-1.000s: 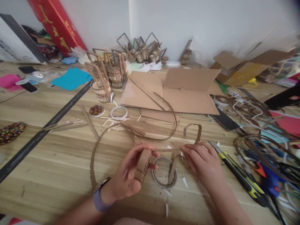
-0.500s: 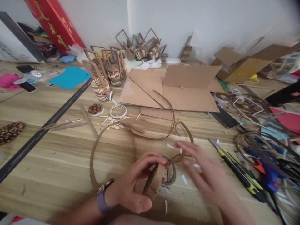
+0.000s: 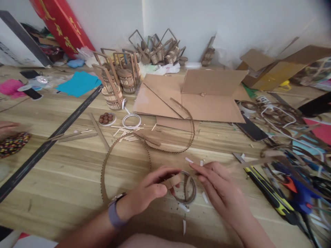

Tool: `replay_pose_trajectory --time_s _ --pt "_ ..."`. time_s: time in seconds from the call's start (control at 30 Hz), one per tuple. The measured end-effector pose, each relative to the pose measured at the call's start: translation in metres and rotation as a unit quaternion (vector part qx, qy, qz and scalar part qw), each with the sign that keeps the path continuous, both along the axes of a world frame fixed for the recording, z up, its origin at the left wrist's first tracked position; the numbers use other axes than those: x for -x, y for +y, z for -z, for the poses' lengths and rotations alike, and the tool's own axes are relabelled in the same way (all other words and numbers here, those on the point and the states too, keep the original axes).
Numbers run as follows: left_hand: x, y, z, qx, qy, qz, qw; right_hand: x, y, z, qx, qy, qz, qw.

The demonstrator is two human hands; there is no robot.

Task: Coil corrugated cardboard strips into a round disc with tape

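Observation:
My left hand (image 3: 147, 189), with a watch on a purple band at the wrist, grips a small brown cardboard ring (image 3: 172, 182) between thumb and fingers. To its right, my right hand (image 3: 219, 186) has its fingers pressed together. A blurred brown cardboard strip (image 3: 254, 162) runs off to the right from behind this hand; where the fingers pinch it is hidden. Between the hands, a round roll (image 3: 191, 196) lies on the table, with a bit of brown strip inside it. A white paper scrap (image 3: 189, 160) lies by my right fingertips.
A long toothed cardboard strip (image 3: 103, 172) curls across the table (image 3: 77, 193). A yellow-black utility knife (image 3: 269, 191) and a blue glue gun (image 3: 300, 193) lie right. Miniature baskets (image 3: 112, 98) stand behind, near flattened cardboard (image 3: 212, 106). Another person's hand (image 3: 9, 126) shows at far left.
The brown strip that looped between my hands has swung right, behind my right hand. My left hand has tilted the ring. Another person's hand has appeared at the left edge.

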State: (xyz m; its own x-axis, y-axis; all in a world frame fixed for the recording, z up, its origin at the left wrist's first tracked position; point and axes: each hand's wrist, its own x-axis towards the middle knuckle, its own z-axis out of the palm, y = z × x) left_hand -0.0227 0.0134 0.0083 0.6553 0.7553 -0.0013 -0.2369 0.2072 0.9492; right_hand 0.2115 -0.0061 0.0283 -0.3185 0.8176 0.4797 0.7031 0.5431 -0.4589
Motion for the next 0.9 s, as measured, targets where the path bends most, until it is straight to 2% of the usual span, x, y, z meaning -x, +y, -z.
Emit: replay_pose_trajectory --time_s 0.13,0.3,0.5,0.9 --pt "-0.003 -0.002 0.001 0.051 0.004 -0.004 0.999 0.011 -0.007 -0.003 0.012 0.033 -0.01 0.999" --pt "-0.007 -0.004 0.001 0.07 0.04 0.002 0.997 0.022 -0.011 -0.004 0.031 0.088 -0.045 0.995" --pt "-0.007 -0.004 0.005 0.062 0.064 0.021 0.996 0.029 -0.012 -0.002 0.033 0.113 -0.052 0.992" --pt "-0.008 -0.001 -0.001 0.019 0.084 0.024 0.996 0.033 -0.013 0.001 0.025 0.102 -0.057 0.993"
